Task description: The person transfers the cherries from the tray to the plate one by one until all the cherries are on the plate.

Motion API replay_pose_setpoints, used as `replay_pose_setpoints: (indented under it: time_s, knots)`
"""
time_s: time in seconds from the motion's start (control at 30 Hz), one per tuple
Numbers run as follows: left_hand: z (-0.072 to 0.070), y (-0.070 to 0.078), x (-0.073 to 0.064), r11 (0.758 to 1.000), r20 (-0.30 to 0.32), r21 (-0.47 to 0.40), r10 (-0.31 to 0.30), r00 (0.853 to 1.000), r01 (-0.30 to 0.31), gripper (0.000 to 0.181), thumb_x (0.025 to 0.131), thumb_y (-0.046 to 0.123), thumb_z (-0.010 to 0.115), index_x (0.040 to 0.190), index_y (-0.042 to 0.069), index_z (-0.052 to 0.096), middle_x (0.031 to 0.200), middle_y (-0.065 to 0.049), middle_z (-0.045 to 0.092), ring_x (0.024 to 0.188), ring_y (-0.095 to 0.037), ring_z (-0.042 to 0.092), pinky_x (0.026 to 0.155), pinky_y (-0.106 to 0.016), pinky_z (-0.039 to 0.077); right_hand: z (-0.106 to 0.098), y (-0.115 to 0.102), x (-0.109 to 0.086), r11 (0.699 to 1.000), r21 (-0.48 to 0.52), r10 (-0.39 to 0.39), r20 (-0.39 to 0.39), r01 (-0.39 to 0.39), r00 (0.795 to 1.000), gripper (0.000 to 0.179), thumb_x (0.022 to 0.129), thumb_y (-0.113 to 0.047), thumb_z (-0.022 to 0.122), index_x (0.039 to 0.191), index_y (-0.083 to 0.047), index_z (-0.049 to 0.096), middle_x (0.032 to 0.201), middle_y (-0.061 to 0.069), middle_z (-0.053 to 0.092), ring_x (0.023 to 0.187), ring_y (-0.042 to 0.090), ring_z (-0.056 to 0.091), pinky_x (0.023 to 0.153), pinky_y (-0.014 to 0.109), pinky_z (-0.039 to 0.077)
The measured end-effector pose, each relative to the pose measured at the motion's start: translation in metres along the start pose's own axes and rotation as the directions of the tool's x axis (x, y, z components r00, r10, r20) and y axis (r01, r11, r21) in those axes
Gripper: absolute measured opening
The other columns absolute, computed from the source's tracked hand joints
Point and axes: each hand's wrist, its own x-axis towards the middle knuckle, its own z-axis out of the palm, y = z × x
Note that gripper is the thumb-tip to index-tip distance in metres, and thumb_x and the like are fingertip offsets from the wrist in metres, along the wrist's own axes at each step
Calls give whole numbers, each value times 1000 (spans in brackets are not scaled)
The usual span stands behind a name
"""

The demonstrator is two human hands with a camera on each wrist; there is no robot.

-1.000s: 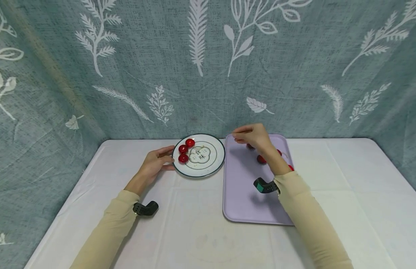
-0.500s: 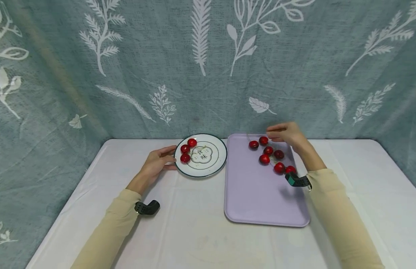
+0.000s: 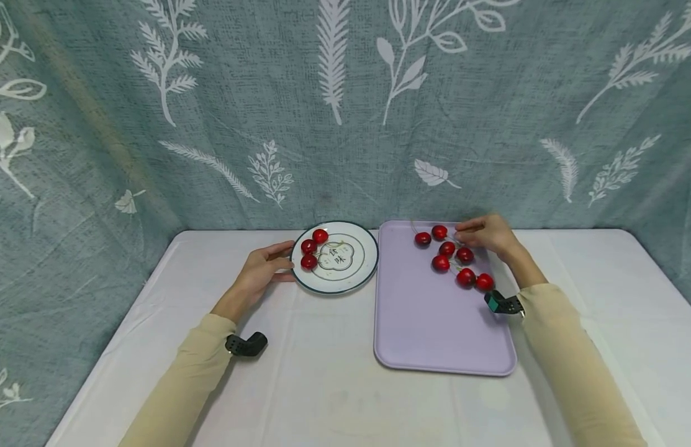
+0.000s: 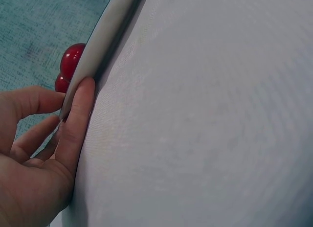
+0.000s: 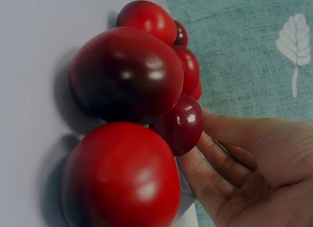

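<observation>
My left hand (image 3: 261,270) grips the near-left rim of a white plate (image 3: 356,273) with a dark edge. In the left wrist view the thumb lies over the rim and a finger under it. Three red cherries (image 3: 308,246) lie on the plate's left side. My right hand (image 3: 487,236) is low at the far right corner of a lilac tray (image 3: 434,335), fingertips beside the cherries (image 3: 465,255) there. In the right wrist view its thumb and forefinger stand apart just behind a dark cherry (image 5: 183,126); nearer cherries partly hide the fingertips.
Several stemmed cherries (image 3: 441,263) are grouped on the tray's far right half. The tray lies right of the plate on a white-covered table (image 3: 323,372). A grey-green leaf-patterned curtain (image 3: 345,155) hangs along the back edge.
My right hand has moved right from the tray's far left corner to its far right corner, then lowered towards the cherries. My left hand keeps its grip on the plate.
</observation>
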Motion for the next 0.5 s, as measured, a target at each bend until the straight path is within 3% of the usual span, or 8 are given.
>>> replay_pose_setpoints:
  time_s: [0.5]
  knots:
    - [1,0,0,1000,-11,21,7,1000,-6,60,90,-7,53,148,1,40,150,-20,39,111,-23,57,78,-26,60,4,5,7,990,-115,-75,22,77,997,30,90,-10,70,115,7,69,106,17,72,82,5,66,70,14,53]
